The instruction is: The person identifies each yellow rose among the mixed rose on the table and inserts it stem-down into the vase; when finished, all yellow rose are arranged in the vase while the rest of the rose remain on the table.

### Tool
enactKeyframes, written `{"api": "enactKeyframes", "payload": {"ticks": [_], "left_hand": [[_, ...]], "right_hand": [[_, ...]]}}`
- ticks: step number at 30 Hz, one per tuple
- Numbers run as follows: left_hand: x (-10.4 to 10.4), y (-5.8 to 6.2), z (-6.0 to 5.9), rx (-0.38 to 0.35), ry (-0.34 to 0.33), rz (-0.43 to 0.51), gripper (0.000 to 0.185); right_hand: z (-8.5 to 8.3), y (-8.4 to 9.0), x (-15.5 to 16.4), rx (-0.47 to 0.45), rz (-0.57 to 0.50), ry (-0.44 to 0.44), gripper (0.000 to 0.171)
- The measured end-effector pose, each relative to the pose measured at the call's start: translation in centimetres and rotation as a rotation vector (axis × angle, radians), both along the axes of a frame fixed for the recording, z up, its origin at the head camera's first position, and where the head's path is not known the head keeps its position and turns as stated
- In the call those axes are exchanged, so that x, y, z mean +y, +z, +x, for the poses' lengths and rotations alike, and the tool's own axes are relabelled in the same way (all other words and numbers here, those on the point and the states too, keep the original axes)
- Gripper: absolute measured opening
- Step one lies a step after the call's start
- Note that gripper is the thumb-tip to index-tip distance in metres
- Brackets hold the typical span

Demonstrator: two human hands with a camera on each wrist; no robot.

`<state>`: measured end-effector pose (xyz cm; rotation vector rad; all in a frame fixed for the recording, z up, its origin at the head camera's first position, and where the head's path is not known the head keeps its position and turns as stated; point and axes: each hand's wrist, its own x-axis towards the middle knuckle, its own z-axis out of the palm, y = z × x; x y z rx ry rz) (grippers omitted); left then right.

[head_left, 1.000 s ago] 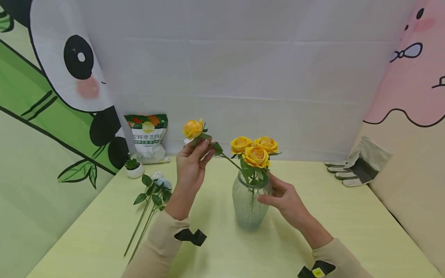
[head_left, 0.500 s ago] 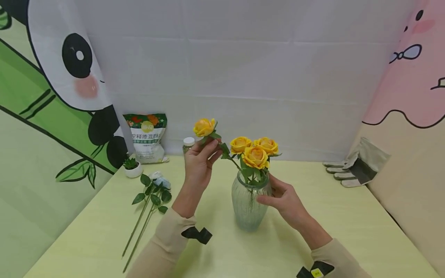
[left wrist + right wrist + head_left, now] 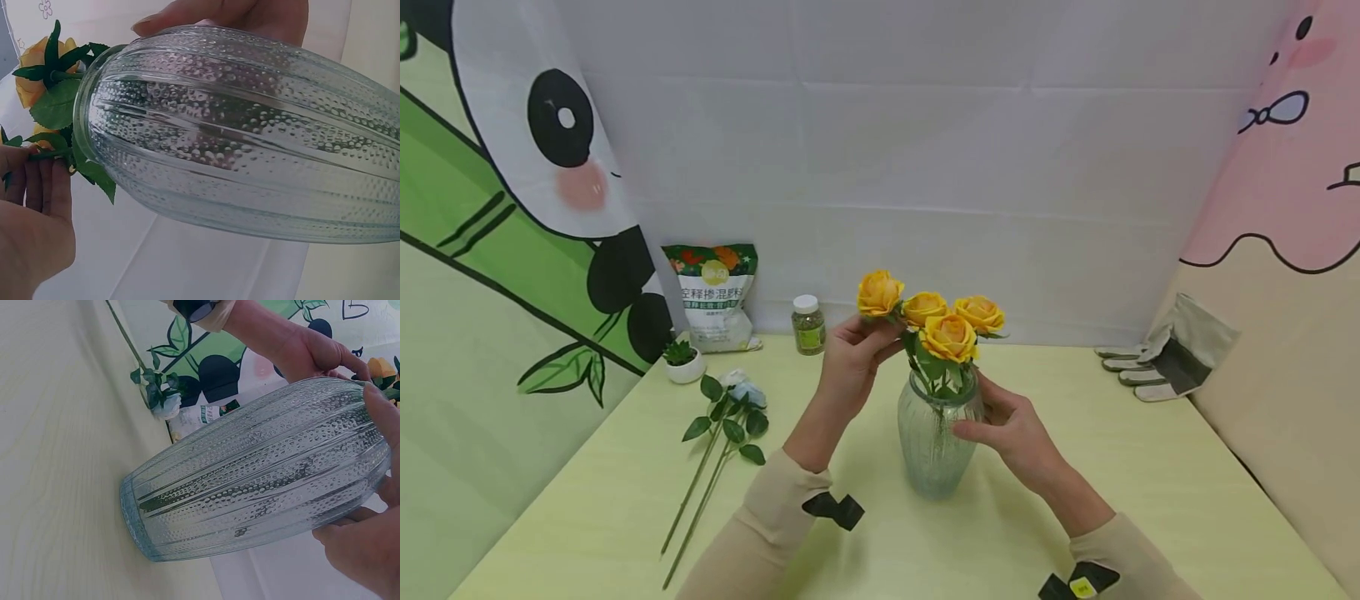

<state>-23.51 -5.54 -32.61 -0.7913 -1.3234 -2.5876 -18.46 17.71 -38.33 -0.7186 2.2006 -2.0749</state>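
Note:
A ribbed, dimpled glass vase stands upright on the table, with several yellow roses rising from its mouth. My left hand pinches the stem of one more yellow rose, just under the bloom, at the left of the bunch. In the left wrist view those fingers close on the green stem beside the vase rim. My right hand grips the vase near its neck from the right, thumb in front. The right wrist view shows the vase between that hand's thumb and fingers.
Two pale blue and white roses with long stems lie on the table at left. Behind them are a small potted succulent, a printed bag and a white-capped jar. Grey gloves lie at the back right.
My left hand has moved right and slightly down, bringing its rose from well left of the vase to beside the other blooms. The jar behind is uncovered. My right hand keeps its grip.

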Motion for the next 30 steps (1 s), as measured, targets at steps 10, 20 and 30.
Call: {"api": "enactKeyframes", "payload": {"ticks": [10, 20, 30], "left_hand": [[0.0, -1.2, -0.4, 0.02, -0.048, -0.03, 0.038], [0.1, -1.9, -1.4, 0.056, 0.104, -0.241, 0.026], [0.3, -1.8, -1.0, 0.033, 0.15, -0.345, 0.012]], "right_hand": [[0.1, 0.0, 0.0, -0.01, -0.001, 0.0, 0.085], [-0.1, -0.1, 0.0, -0.014, -0.02, 0.006, 0.085], [0.0, 0.0, 0.1, -0.027, 0.014, -0.008, 0.085]]}}
